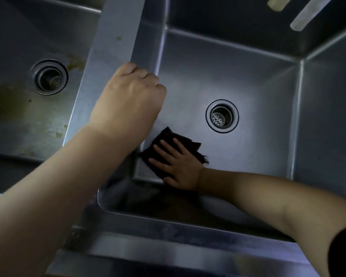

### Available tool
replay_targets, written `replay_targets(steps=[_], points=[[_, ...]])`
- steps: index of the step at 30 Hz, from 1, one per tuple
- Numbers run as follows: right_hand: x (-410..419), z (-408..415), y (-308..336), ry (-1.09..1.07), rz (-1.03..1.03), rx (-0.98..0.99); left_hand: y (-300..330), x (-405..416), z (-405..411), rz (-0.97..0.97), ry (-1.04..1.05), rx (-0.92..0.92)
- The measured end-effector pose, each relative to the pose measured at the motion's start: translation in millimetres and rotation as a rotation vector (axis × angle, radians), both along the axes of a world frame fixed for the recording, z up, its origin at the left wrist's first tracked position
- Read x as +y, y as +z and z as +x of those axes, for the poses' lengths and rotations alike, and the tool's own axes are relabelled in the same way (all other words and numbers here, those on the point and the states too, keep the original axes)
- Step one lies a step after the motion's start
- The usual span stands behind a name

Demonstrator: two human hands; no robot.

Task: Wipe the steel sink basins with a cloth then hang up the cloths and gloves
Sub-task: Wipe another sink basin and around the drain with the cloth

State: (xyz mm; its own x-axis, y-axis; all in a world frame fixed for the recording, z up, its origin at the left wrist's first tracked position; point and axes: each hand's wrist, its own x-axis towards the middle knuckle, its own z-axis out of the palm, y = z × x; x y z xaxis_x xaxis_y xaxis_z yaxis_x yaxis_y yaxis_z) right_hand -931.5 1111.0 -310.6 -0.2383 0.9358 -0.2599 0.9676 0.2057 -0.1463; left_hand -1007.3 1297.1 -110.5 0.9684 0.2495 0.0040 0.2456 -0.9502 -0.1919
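Right basin: clean steel, drain mid-floor. Left hand on the divider left of the drain, fingers curled over its edge. Right hand near-left of the drain, fingers straight, pressing dark cloth flat to the floor.

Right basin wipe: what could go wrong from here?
1. The dark cloth, pressed flat under the right hand in the near-left corner, has a frayed edge that might snag on the drain strainer.
2. The left basin shows brown stains; it may get skipped.
3. The left hand on the divider could slip.
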Motion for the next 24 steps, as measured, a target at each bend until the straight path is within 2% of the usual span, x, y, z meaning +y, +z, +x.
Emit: replay_targets(steps=[5,11,18,24], points=[[4.1,10.1,1.2,0.125,0.02,0.029,0.6,-2.7,-0.8,0.045,-0.019,0.019],[-52.2,55.4,4.2,0.114,0.006,0.047,3.7,-6.6,0.1,0.104,-0.065,0.047],[-123.6,133.6,8.6,-0.051,0.007,-0.027,5.3,-7.9,0.1,0.082,-0.101,0.103],[-118.5,179.5,11.1,-0.386,-0.009,-0.102,-5.7,-2.3,0.6,0.094,-0.113,0.068]])
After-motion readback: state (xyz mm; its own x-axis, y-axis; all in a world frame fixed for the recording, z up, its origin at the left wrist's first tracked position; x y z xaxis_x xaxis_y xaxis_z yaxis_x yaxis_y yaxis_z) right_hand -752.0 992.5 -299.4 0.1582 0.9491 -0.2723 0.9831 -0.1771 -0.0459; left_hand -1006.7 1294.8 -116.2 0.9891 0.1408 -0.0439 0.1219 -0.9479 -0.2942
